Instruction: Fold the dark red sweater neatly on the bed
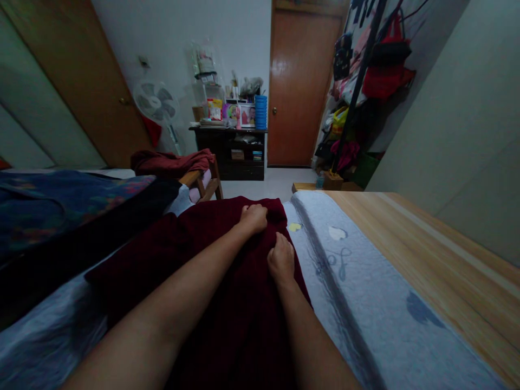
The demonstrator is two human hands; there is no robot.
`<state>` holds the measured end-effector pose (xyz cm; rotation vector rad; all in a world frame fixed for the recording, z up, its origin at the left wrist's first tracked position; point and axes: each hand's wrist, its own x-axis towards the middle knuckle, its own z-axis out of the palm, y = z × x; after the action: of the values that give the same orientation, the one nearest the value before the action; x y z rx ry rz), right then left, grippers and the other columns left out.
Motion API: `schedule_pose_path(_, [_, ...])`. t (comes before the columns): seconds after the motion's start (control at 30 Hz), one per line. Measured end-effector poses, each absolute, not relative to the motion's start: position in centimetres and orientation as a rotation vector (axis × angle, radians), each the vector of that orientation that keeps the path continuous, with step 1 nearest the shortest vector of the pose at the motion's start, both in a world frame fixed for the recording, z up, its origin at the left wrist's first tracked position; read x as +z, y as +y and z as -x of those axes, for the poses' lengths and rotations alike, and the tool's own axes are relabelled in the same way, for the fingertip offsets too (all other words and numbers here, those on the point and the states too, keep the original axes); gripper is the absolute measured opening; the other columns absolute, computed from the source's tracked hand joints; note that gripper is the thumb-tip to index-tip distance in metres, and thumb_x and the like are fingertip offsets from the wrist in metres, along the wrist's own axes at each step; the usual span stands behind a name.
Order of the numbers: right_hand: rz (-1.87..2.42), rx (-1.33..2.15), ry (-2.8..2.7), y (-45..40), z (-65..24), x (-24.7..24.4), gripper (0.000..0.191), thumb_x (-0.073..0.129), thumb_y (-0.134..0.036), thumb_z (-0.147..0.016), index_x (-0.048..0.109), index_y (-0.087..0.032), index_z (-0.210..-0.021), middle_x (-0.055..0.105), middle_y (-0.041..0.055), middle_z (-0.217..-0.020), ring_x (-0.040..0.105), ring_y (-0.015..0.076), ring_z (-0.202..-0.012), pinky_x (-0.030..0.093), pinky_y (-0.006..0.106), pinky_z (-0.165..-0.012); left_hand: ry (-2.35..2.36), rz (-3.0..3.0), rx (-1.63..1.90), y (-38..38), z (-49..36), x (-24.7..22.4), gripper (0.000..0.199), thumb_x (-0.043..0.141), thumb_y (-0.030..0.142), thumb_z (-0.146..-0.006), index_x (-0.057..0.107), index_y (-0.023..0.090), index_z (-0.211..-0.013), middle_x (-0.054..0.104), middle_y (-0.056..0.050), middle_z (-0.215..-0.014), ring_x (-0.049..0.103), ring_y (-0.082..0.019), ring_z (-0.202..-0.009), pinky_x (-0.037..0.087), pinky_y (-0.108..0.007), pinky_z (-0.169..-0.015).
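A dark red garment [239, 303] lies spread over the bed in front of me, with a sleeve-like part reaching out to the left. Near its far edge my left hand [254, 218] is closed, its fingers curled into the cloth. My right hand [281, 257] is closed on the same garment near its right edge, a little closer to me. The fingertips of both hands are partly hidden. Beneath the garment is a pale blue-grey bedsheet [365, 292] with a dark grey stripe and heart prints.
Dark and floral clothes [73, 206] lie on the left. Beyond them, a reddish cloth [174, 162] hangs over a wooden frame [209, 187]. A bare wooden board [442, 244] runs along the right. At the back are a fan [156, 102], a black cabinet [227, 162] and a door [303, 86].
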<state>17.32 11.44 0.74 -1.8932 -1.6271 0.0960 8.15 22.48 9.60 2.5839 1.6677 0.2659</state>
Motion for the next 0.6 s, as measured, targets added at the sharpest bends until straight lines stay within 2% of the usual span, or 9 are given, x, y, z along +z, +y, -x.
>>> schedule_pose_path(0.1, [1.91,0.102,-1.633,11.3,-17.2,0.8,0.055,0.036,-0.004,-0.082,0.046,-0.003,-0.136,0.052,0.0178,-0.137,0.044,0.0232,-0.13,0.029,0.039,-0.11,1.651,-2.56,0.307,24.4,-10.9,9.8,0.032,0.053,0.027,-0.084,0.061,0.02,-0.114,0.062,-0.012,-0.122,0.057,-0.025,-0.114,0.043,-0.035,-0.094])
schedule_pose_path(0.17, [1.919,0.089,-1.643,11.2,-17.0,0.9,0.056,0.036,-0.004,-0.081,0.045,-0.002,-0.137,0.05,0.0179,-0.139,0.042,0.0239,-0.132,0.028,0.04,-0.111,1.661,-2.536,0.321,25.3,-12.3,9.6,0.039,0.054,0.036,-0.085,0.056,0.02,-0.121,0.061,-0.012,-0.125,0.056,-0.025,-0.115,0.043,-0.034,-0.094])
schedule_pose_path(0.27, [1.92,0.078,-1.656,10.9,-16.8,1.1,0.056,0.036,-0.005,-0.082,0.044,-0.003,-0.138,0.049,0.0178,-0.14,0.04,0.0241,-0.134,0.027,0.041,-0.112,1.752,-2.476,0.315,26.3,-13.7,9.1,0.052,0.057,0.052,-0.082,0.057,0.017,-0.12,0.062,-0.016,-0.123,0.057,-0.03,-0.115,0.042,-0.039,-0.095])
schedule_pose_path(0.37, [1.915,0.09,-1.667,10.7,-16.8,1.1,0.057,0.036,-0.004,-0.082,0.044,-0.003,-0.138,0.049,0.0185,-0.14,0.039,0.0242,-0.135,0.026,0.042,-0.113,1.884,-2.355,0.276,27.1,-14.5,8.6,0.064,0.061,0.066,-0.072,0.064,0.015,-0.11,0.065,-0.021,-0.117,0.059,-0.036,-0.111,0.043,-0.045,-0.093])
schedule_pose_path(0.43, [1.913,0.107,-1.674,10.6,-16.8,1.2,0.057,0.035,-0.004,-0.082,0.043,-0.001,-0.139,0.048,0.0191,-0.141,0.038,0.0248,-0.136,0.025,0.042,-0.113,1.937,-2.277,0.252,27.7,-14.9,8.2,0.062,0.065,0.064,-0.068,0.067,0.015,-0.106,0.067,-0.021,-0.113,0.061,-0.037,-0.109,0.045,-0.044,-0.091])
schedule_pose_path(0.6, [1.923,0.148,-1.648,10.7,-16.8,1.3,0.059,0.035,-0.004,-0.082,0.041,0.0,-0.14,0.046,0.0192,-0.143,0.037,0.0256,-0.136,0.025,0.042,-0.114,1.979,-2.168,0.25,29.5,-15.5,7.7,0.043,0.074,0.038,-0.066,0.07,0.015,-0.102,0.069,-0.02,-0.11,0.063,-0.035,-0.106,0.05,-0.037,-0.081])
